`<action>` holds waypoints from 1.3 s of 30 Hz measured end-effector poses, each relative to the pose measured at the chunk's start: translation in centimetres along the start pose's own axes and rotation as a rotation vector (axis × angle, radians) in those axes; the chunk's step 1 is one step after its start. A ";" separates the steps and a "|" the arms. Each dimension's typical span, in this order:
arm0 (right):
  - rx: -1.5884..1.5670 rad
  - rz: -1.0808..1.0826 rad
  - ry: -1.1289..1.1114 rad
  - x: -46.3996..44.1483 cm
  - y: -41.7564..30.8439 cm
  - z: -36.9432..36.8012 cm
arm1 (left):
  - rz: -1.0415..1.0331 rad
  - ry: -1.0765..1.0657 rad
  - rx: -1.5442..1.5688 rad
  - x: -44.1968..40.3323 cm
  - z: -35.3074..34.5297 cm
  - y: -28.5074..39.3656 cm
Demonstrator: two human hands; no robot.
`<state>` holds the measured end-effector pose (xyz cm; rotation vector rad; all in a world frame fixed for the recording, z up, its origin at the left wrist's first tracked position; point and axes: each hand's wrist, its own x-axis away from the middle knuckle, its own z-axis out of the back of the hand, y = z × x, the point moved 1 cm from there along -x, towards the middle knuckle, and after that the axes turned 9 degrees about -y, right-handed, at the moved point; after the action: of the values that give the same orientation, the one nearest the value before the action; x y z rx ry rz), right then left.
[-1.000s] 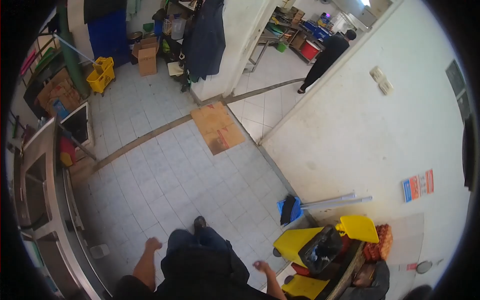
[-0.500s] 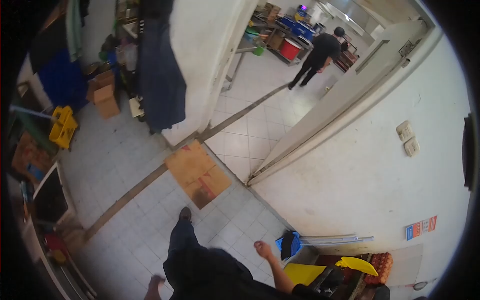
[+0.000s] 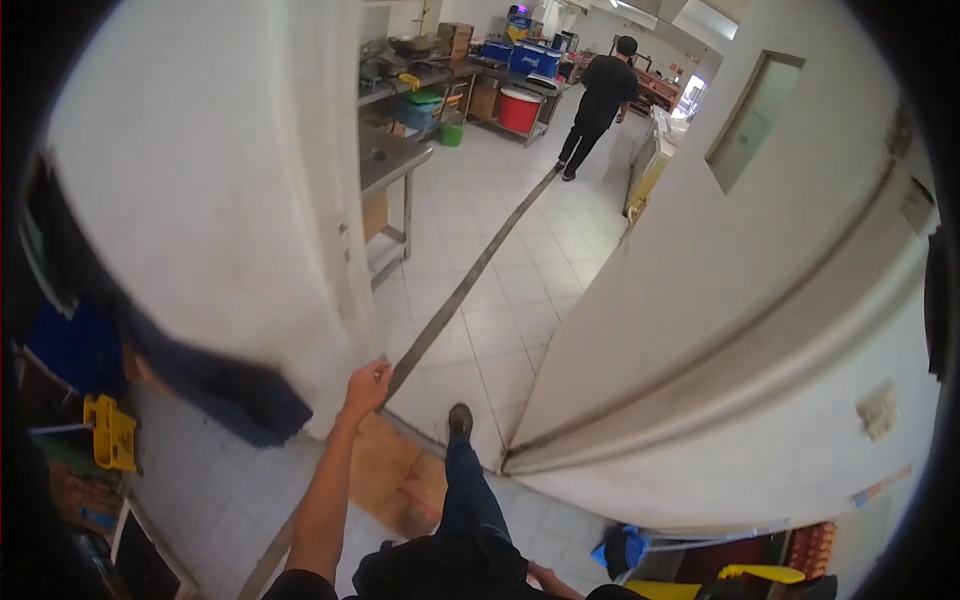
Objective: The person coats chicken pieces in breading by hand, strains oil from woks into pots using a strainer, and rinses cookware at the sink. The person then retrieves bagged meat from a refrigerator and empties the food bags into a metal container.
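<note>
White door [image 3: 690, 250] open on the right, doorway's left frame [image 3: 325, 190] opposite, brown cardboard [image 3: 390, 470] flat on the floor at the threshold. Left hand [image 3: 369, 388] is by the frame's base in view, contact unclear, fingers curled, can't tell if grasping; right hand [image 3: 553, 582] low beside the person's leg [image 3: 470, 490], mostly hidden, fingers can't tell.

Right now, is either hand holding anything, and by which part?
The left hand shows nothing in its grip; the right hand is mostly hidden, so its hold cannot be told.
</note>
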<state>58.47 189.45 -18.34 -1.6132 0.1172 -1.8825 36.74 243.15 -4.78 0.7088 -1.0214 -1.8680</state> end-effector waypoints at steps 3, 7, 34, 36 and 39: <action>0.476 0.073 0.054 -18.8 0.0 11.8 | 0.125 -0.163 -0.213 -6.6 -5.6 -4.0; 0.643 0.170 0.189 -28.8 -14.4 31.6 | 0.214 -0.875 -0.859 -3.0 -12.0 -19.2; -0.043 -0.309 -0.050 -51.7 -36.1 86.9 | 0.357 -0.281 -0.294 -105.7 -16.7 -7.1; -0.175 -0.334 0.043 -52.7 -38.3 89.7 | 0.231 -0.218 -0.247 -116.1 -16.3 -3.5; -0.251 -0.341 0.130 -58.1 -41.0 95.9 | 0.142 -0.145 -0.173 -126.5 -18.5 -3.3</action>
<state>131.06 283.95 -25.94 -1.7628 0.1460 -2.3122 108.18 349.15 -7.91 0.3941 -0.9603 -1.8772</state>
